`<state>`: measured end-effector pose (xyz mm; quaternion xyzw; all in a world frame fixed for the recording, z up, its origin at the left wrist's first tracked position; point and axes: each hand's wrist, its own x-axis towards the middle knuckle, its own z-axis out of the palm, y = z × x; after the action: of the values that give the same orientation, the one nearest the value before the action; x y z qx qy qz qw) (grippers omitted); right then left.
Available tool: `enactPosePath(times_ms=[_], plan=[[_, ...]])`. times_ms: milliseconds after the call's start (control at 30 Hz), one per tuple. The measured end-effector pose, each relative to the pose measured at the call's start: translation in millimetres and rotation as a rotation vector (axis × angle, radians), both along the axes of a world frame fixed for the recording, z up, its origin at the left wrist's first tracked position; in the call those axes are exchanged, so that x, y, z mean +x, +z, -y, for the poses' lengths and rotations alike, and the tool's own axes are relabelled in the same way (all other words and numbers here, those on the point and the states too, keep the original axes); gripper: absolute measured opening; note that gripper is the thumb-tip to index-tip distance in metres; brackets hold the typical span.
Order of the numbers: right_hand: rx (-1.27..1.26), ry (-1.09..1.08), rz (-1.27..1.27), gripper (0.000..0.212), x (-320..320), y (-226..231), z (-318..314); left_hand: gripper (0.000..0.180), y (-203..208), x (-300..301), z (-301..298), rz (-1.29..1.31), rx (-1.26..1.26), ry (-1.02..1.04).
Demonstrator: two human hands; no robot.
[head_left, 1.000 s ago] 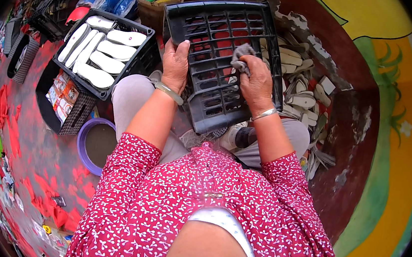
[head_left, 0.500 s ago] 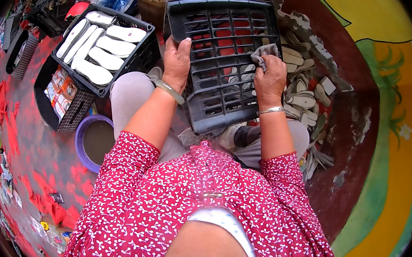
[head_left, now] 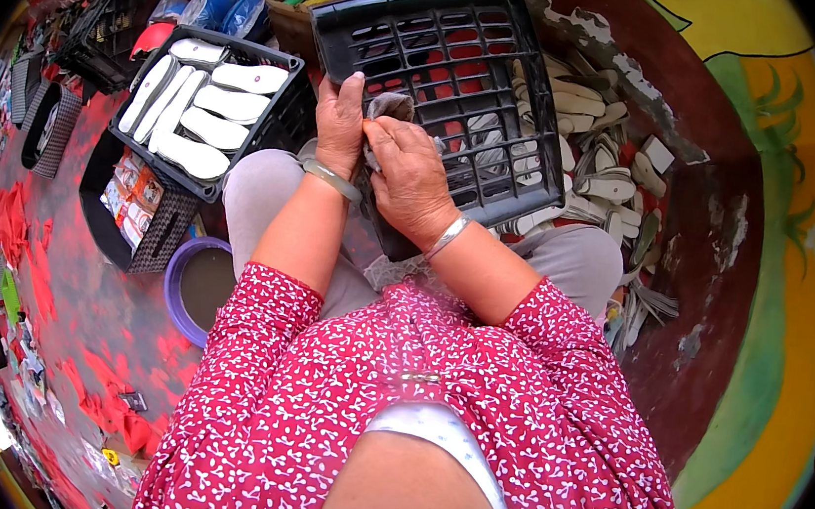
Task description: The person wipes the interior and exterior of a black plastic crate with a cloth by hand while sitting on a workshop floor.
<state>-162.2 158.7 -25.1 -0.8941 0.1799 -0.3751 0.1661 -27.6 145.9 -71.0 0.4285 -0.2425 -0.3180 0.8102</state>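
A black plastic crate point(head_left: 467, 62) with a grid of openings stands tilted in front of me, between my knees. My left hand point(head_left: 339, 126) is closed round its left edge, thumb up. In my right hand point(head_left: 408, 177) is a grey cloth point(head_left: 390, 109), pressed against the crate's left side close to my left hand. The cloth is partly hidden by the fingers.
At the left, a dark crate point(head_left: 293, 66) is filled with white shoe soles point(head_left: 219, 128). A checked basket point(head_left: 134, 261) holding small packets and a purple basin point(head_left: 172, 307) of murky water stand nearer. Loose soles point(head_left: 605, 186) lie heaped at right beside the wall.
My right hand has moved left with the cloth, from the crate's right part to its left edge. The crate has tilted slightly. My left hand keeps its grip.
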Motion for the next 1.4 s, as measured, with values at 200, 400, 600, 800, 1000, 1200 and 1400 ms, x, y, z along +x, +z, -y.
enactPosePath(times_ms=[200, 400, 600, 800, 1000, 1200, 1400], plan=[[-0.107, 0.171, -0.227, 0.029, -59.4, 0.8, 26.2, 0.023, 1.1, -6.6, -4.7, -0.112, -0.046, -0.016], [-0.075, -0.205, -0.122, 0.035, -106.2, 27.9, 83.1, 0.023, -6.6, -3.6, -4.1, -0.033, -0.053, 0.02], [-0.041, -0.408, -0.147, 0.045, -100.6, -8.3, 77.5, 0.026, -10.7, -0.3, 1.9, -0.014, -0.038, 0.034], [-0.158, -0.443, -0.27, 0.048, -90.5, -2.6, 67.1, 0.028, -0.4, -3.8, -1.8, -0.082, -0.025, 0.008], [0.182, -0.527, -0.625, 0.031, -89.4, 35.2, 76.7, 0.029, -11.3, -7.3, -3.2, 0.018, 0.038, 0.088], [1.046, -0.347, -0.299, 0.024, -113.6, 62.5, 133.5, 0.029, -6.5, -8.6, -3.2, 0.053, 0.01, 0.083], [0.038, -0.335, -0.023, 0.025, -94.4, -1.2, 79.9, 0.027, -5.7, -9.5, 1.0, 0.065, 0.021, 0.109]])
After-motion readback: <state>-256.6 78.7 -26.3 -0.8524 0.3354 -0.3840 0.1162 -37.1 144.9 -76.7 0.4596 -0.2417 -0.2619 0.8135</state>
